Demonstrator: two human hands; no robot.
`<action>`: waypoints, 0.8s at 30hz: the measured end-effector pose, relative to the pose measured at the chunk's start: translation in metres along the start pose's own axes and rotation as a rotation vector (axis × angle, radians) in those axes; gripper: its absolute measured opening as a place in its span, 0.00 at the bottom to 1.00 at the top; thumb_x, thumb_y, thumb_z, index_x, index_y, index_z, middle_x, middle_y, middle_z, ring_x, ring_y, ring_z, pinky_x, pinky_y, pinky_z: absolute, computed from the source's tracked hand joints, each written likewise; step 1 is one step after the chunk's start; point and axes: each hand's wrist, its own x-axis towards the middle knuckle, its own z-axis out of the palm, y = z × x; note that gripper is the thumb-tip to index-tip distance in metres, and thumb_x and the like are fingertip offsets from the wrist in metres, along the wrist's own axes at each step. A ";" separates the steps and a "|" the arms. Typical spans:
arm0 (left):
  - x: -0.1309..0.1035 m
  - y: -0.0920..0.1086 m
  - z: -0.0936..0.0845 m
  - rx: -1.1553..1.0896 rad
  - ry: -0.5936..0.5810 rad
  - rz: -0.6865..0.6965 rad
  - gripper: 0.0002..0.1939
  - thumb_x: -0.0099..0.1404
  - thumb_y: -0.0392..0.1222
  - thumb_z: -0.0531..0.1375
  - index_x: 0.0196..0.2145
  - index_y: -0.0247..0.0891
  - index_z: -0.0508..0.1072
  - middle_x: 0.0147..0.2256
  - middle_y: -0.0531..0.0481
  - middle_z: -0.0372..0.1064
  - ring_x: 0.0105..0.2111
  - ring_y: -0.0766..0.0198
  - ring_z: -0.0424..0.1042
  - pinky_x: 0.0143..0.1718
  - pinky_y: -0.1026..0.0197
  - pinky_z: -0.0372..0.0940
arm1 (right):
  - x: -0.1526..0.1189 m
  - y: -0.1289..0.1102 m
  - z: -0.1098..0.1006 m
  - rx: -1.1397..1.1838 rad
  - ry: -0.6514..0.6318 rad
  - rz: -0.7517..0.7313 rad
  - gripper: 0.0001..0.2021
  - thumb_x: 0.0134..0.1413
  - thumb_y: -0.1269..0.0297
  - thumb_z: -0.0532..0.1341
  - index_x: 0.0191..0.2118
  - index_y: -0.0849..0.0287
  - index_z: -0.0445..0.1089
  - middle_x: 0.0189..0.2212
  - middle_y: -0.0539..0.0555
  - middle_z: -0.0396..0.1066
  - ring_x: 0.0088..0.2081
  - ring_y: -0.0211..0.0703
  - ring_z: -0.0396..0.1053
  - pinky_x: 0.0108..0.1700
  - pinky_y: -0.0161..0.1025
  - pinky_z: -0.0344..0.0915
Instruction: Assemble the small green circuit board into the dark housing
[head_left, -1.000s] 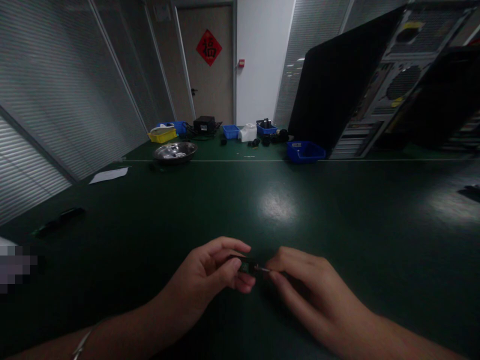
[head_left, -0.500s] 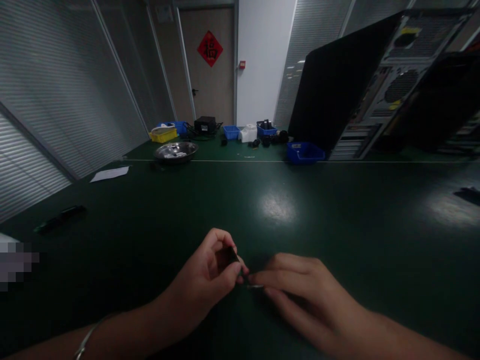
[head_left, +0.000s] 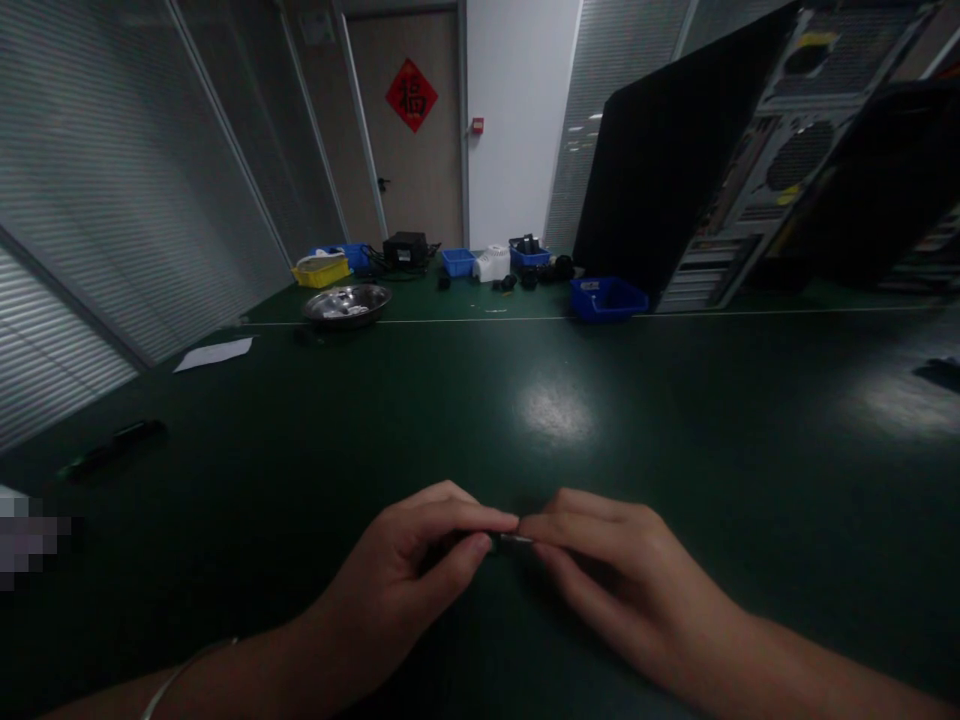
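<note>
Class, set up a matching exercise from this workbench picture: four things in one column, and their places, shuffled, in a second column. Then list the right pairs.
Things:
1. metal bowl
2. paper sheet
3. red sign
4. small part

Places:
A. on the door
B. between the fingertips of both hands
C. far bench, beside the yellow bin
D. flat on the bench, left

Pairs: 1-C, 2-D, 3-A, 4-B

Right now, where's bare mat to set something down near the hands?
Widest free patch: green mat between the left hand, right hand and the white seam line. Also free on the right, up to the dark item. Crowded: far edge, around the metal bowl and blue bins; black tool lies left.
</note>
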 end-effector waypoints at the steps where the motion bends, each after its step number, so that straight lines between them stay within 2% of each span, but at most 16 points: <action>1: 0.000 0.000 0.000 0.009 -0.008 0.006 0.13 0.66 0.40 0.55 0.45 0.45 0.76 0.37 0.48 0.69 0.36 0.63 0.69 0.37 0.64 0.63 | 0.000 0.000 0.000 -0.014 -0.004 0.003 0.13 0.63 0.68 0.51 0.44 0.58 0.72 0.31 0.54 0.69 0.31 0.37 0.66 0.33 0.34 0.63; 9: 0.000 -0.001 0.002 0.064 -0.018 0.002 0.16 0.62 0.39 0.60 0.48 0.48 0.74 0.40 0.48 0.70 0.37 0.63 0.70 0.37 0.63 0.65 | -0.001 -0.001 0.003 -0.099 -0.029 0.044 0.11 0.63 0.68 0.51 0.38 0.59 0.71 0.30 0.53 0.66 0.29 0.36 0.64 0.31 0.33 0.61; 16: 0.001 0.000 0.002 0.100 0.036 0.014 0.13 0.61 0.40 0.62 0.44 0.46 0.77 0.38 0.47 0.73 0.35 0.62 0.72 0.35 0.63 0.66 | -0.003 -0.001 0.002 -0.117 -0.024 0.044 0.11 0.62 0.68 0.51 0.38 0.59 0.71 0.30 0.53 0.66 0.29 0.36 0.64 0.32 0.33 0.62; 20: 0.000 0.002 0.002 0.172 0.068 0.094 0.13 0.60 0.39 0.63 0.44 0.47 0.77 0.42 0.46 0.74 0.41 0.59 0.72 0.44 0.59 0.67 | -0.002 -0.001 0.001 -0.102 -0.027 0.041 0.11 0.62 0.68 0.51 0.38 0.59 0.71 0.30 0.53 0.67 0.29 0.36 0.64 0.32 0.33 0.62; 24: -0.001 -0.001 0.001 0.189 0.058 0.169 0.13 0.62 0.38 0.62 0.45 0.46 0.77 0.38 0.47 0.76 0.37 0.60 0.75 0.39 0.61 0.70 | -0.001 -0.002 0.000 -0.066 -0.037 0.030 0.12 0.63 0.68 0.50 0.37 0.60 0.71 0.30 0.53 0.68 0.29 0.36 0.64 0.31 0.33 0.62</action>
